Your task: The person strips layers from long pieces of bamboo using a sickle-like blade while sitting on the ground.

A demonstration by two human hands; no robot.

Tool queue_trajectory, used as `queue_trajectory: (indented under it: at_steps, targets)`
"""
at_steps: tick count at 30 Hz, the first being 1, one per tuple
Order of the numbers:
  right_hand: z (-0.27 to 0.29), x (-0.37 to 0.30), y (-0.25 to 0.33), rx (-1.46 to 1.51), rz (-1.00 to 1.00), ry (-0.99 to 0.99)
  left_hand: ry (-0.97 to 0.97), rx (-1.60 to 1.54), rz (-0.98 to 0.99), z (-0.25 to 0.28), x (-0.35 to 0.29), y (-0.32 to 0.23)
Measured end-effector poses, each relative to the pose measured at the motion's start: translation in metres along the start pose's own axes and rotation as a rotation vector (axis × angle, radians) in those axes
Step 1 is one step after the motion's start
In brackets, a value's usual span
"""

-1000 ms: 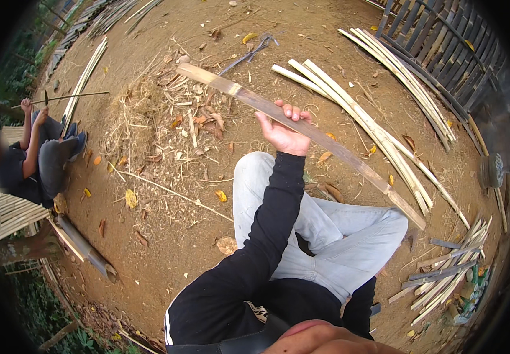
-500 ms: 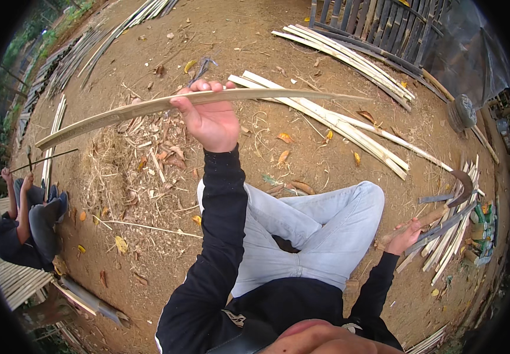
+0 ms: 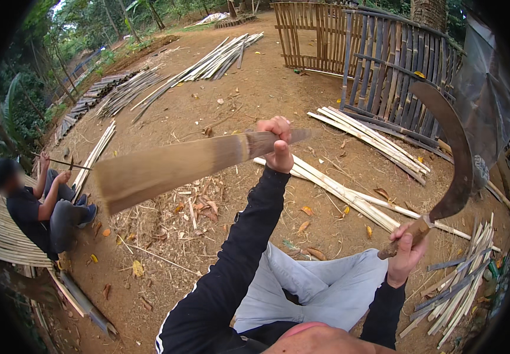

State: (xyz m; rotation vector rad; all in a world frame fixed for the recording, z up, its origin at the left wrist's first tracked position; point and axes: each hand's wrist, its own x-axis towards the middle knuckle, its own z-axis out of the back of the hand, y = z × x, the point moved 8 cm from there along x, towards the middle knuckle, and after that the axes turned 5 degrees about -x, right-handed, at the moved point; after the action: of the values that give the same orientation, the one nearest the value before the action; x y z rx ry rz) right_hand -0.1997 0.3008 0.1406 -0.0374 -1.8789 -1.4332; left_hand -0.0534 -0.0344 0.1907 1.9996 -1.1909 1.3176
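Broadly, bare brown dirt ground (image 3: 175,277) spreads under everything, with a dark slatted bamboo panel (image 3: 390,71) standing at the upper right. A seated co-worker in dark clothes (image 3: 33,203) is off to the left, well apart. Long pale split-bamboo strips (image 3: 349,194) lie ahead on the dirt. Held up in the air is a flat tan-and-brown bamboo slat (image 3: 172,171), then a sickle with a dark curved metal blade (image 3: 462,168), raised and apart from the slat. The left grip (image 3: 279,156) closes on the slat beside its joint ring, fingers over one edge and thumb at the other; the right grip (image 3: 407,251) wraps around the sickle's wooden handle. The step in hand seems to be holding slat and blade ready; any cut would call for a steadied slat and left fingers clear of the edge.
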Motion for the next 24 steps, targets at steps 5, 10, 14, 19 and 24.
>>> queue_trajectory:
  at_steps: [5,10,14,19,24]
  targets:
    - [-0.084,-0.005,0.016,0.039,-0.207,0.29,0.17,0.688,0.482,0.049,-0.062,0.051]
    - [-0.122,-0.034,0.02,-0.157,0.138,0.378,0.226,0.747,0.536,0.092,-0.106,0.063]
    - [-0.143,-0.053,0.008,-0.264,0.231,0.412,0.223,0.9,0.613,0.098,-0.118,0.066]
    - [-0.15,-0.059,-0.017,-0.408,0.245,0.41,0.123,0.77,0.636,0.075,-0.116,0.068]
    - [-0.148,-0.059,-0.021,-0.342,0.289,0.333,0.16,0.919,0.621,0.083,-0.12,0.069]
